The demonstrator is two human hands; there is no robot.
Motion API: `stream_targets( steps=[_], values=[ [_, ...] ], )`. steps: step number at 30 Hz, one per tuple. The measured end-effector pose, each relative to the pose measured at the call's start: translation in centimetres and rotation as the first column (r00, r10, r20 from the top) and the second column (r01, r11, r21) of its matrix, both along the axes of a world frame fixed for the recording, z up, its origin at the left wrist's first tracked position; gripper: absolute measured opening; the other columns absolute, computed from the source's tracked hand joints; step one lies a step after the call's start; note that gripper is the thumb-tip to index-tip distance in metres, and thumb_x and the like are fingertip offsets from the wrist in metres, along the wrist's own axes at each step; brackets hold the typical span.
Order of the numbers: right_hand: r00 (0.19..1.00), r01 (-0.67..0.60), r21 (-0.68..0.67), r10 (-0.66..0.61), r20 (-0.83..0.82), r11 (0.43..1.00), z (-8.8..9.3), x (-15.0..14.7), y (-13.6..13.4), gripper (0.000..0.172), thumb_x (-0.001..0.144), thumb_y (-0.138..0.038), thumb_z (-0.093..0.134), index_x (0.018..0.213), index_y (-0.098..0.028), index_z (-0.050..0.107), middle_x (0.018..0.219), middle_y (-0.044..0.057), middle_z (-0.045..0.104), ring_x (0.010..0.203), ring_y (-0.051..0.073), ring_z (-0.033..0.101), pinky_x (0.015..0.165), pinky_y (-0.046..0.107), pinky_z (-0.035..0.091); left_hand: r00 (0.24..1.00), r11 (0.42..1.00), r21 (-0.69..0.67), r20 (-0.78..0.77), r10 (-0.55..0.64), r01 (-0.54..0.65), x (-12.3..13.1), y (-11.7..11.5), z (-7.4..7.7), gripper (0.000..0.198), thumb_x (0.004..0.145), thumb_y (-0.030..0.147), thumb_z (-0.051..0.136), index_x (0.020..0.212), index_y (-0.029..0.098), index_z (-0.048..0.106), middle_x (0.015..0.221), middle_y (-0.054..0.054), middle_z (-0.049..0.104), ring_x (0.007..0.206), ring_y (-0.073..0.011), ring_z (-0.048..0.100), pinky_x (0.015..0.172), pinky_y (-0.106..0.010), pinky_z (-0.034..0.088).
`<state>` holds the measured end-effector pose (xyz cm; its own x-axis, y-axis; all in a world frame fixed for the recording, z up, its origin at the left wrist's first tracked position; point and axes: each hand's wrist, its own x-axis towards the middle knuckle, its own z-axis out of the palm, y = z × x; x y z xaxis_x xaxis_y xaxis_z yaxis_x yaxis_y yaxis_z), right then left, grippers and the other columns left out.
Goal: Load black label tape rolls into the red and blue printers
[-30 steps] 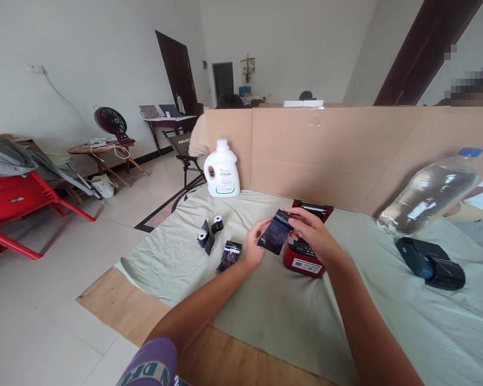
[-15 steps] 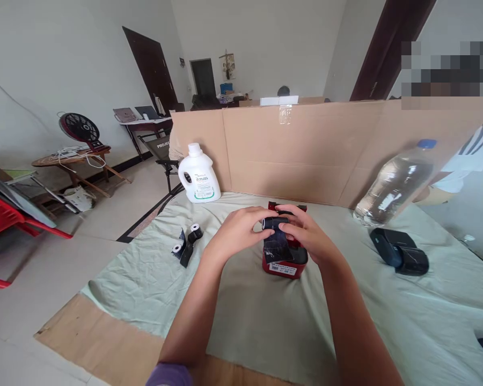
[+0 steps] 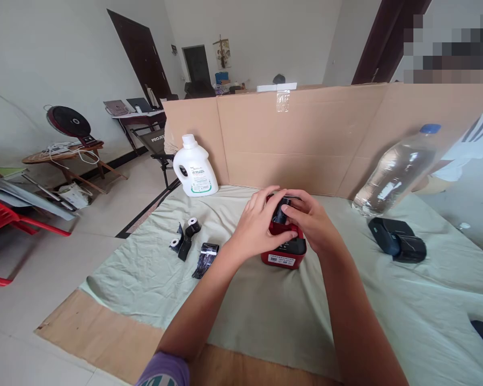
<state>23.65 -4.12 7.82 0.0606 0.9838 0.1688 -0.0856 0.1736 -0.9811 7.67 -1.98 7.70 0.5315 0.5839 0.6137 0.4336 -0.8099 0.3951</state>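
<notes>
A glossy black roll (image 3: 280, 213), partly covered, is held at a compact red machine (image 3: 293, 247) with a black top, standing on pale green cloth (image 3: 249, 305), its white label (image 3: 281, 260) facing the near side

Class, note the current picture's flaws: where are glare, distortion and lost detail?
Head view: glints on the clear bottle and tape; wide-angle distortion, the leftmost door leaning; little detail in the black roll; coarse pixels at upper right.
</notes>
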Motion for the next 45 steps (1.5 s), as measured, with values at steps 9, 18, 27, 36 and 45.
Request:
stream_targets(
  steps=[9, 18, 27, 36, 45],
  values=[
    [0.950, -0.102, -0.043, 0.111, 0.293, 0.994, -0.6, 0.7, -0.2, 0.042, 0.081, -0.031, 0.067, 0.121, -0.025, 0.058, 0.102, 0.005, 0.072, 0.083, 0.019, 0.067, 0.074, 0.034, 0.055, 0.997, 0.940, -0.336, 0.062, -0.041, 0.060, -1.3, 1.2, -0.5, 0.055, 0.081, 0.035, 0.070, 0.133, 0.025, 0.053, 0.109, -0.005, 0.066, 0.098, -0.0206, 0.063, 0.085, -0.032, 0.050],
    [0.582, -0.038, 0.056, -0.024, 0.813, 0.998, -3.5, 2.8, 2.5, 0.037, 0.081, -0.012, 0.057, 0.115, -0.020, 0.066, 0.121, 0.007, 0.070, 0.115, 0.024, 0.063, 0.101, 0.039, 0.045, 0.957, 0.437, -0.853, 0.276, -0.089, 0.287, -0.7, -0.1, -4.1, 0.072, 0.082, 0.024, 0.066, 0.145, 0.017, 0.033, 0.067, 0.003, 0.064, 0.052, -0.0108, 0.058, 0.053, -0.022, 0.046],
    [0.220, 0.001, -0.055, 0.053, 0.974, 0.999, -6.6, 1.4, 5.0, 0.040, 0.082, -0.009, 0.054, 0.117, -0.022, 0.067, 0.121, 0.008, 0.071, 0.115, 0.029, 0.062, 0.098, 0.043, 0.040, 0.914, 0.582, -0.788, 0.365, 0.176, 0.203, 2.4, -5.0, -9.4, 0.058, 0.083, 0.032, 0.064, 0.137, 0.025, 0.044, 0.066, 0.005, 0.064, 0.046, -0.0091, 0.054, 0.043, -0.017, 0.041],
    [0.348, 0.017, -0.106, 0.094, 0.933, 0.994, -7.4, 1.9, 6.0, 0.038, 0.080, -0.014, 0.058, 0.117, -0.022, 0.068, 0.123, 0.008, 0.070, 0.115, 0.028, 0.063, 0.101, 0.041, 0.042, 0.859, 0.501, -0.814, 0.455, 0.234, 0.295, 2.5, -4.5, -9.9, 0.050, 0.084, 0.028, 0.061, 0.132, 0.021, 0.048, 0.064, 0.004, 0.067, 0.040, -0.0068, 0.043, 0.039, -0.017, 0.037],
    [0.681, 0.210, 0.223, -0.305, 0.666, 0.952, -2.6, 5.5, 3.1, 0.024, 0.085, -0.038, 0.057, 0.091, -0.020, 0.072, 0.092, 0.006, 0.073, 0.090, 0.024, 0.066, 0.085, 0.040, 0.051, 0.774, 0.466, -0.760, 0.594, 0.218, 0.453, 1.3, -6.0, -10.2, 0.023, 0.083, 0.030, 0.063, 0.100, 0.017, 0.056, 0.054, 0.005, 0.063, 0.037, -0.0048, 0.039, 0.041, -0.017, 0.033]
  ],
)
